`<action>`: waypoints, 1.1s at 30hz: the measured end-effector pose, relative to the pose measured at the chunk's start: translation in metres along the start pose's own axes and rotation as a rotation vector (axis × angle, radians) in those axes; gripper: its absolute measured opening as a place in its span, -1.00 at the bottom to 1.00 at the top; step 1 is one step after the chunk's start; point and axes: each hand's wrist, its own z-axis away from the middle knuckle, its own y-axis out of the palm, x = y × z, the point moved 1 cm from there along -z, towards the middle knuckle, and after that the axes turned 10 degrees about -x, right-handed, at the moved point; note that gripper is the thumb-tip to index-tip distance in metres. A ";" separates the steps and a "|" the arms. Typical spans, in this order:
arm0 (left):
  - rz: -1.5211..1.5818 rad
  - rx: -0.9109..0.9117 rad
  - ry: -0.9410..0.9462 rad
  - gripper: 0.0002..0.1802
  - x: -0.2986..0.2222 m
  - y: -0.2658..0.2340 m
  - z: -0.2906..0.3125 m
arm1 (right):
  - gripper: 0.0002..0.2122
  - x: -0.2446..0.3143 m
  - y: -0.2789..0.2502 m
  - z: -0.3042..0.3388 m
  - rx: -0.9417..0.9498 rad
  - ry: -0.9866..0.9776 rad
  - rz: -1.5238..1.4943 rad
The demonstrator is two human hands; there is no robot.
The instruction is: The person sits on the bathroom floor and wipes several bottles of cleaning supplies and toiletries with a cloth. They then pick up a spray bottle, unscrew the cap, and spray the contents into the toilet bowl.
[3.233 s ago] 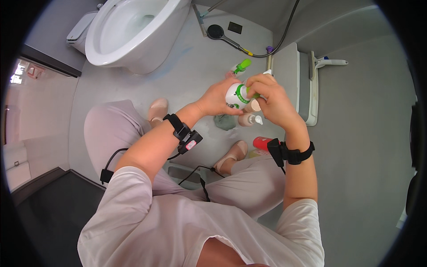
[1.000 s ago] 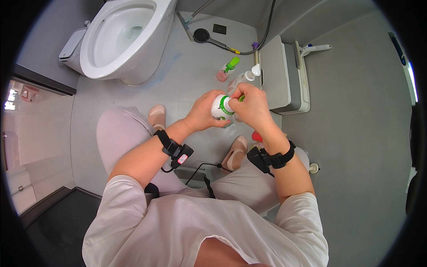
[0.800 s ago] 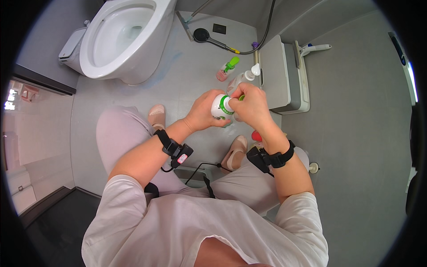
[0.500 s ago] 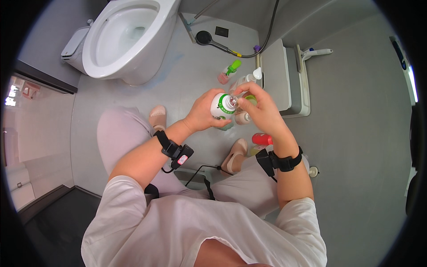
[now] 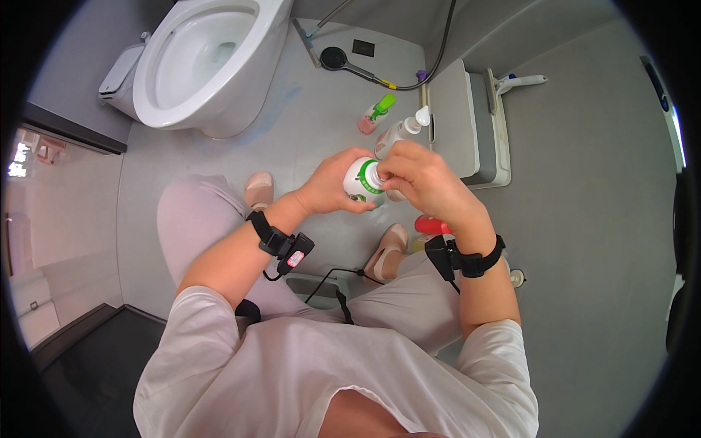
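Note:
Over the floor between my knees, my left hand (image 5: 327, 181) is wrapped round a white bottle (image 5: 357, 177) with green print, tilted with its neck toward the right. The fingers of my right hand (image 5: 432, 181) are bent and pinched together on the bottle's cap, and they hide most of it. Beyond my hands stand a white pump bottle (image 5: 397, 137) and a pink bottle with a green top (image 5: 369, 123). Under my right wrist are a red bottle (image 5: 431, 225) and a yellowish one (image 5: 421, 242), partly covered.
A white toilet (image 5: 146, 102) stands at the far left. On the far floor lie a shower head (image 5: 334, 58) with its hose and a squeegee (image 5: 307, 45). To the right is a grey and white bin (image 5: 451, 117), with a white-handled brush (image 5: 527, 82) beside it.
My right hand has turned over and closed in on the bottle's neck, now covering the clear, shiny top that showed before. My left hand keeps its hold almost unmoved.

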 end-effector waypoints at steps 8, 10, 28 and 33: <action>-0.072 0.038 0.059 -0.16 0.006 0.003 0.001 | -0.81 -0.003 0.002 0.004 0.019 0.068 -0.028; -0.012 0.023 0.019 -0.17 0.005 0.001 0.001 | -0.80 -0.002 0.005 0.005 -0.089 0.131 -0.104; 0.055 0.007 0.054 -0.15 -0.010 -0.002 -0.005 | -0.76 -0.006 0.000 0.003 -0.248 -0.318 0.085; 0.078 0.014 0.025 -0.17 -0.008 0.000 -0.004 | -0.79 -0.006 0.000 0.000 -0.172 -0.283 0.071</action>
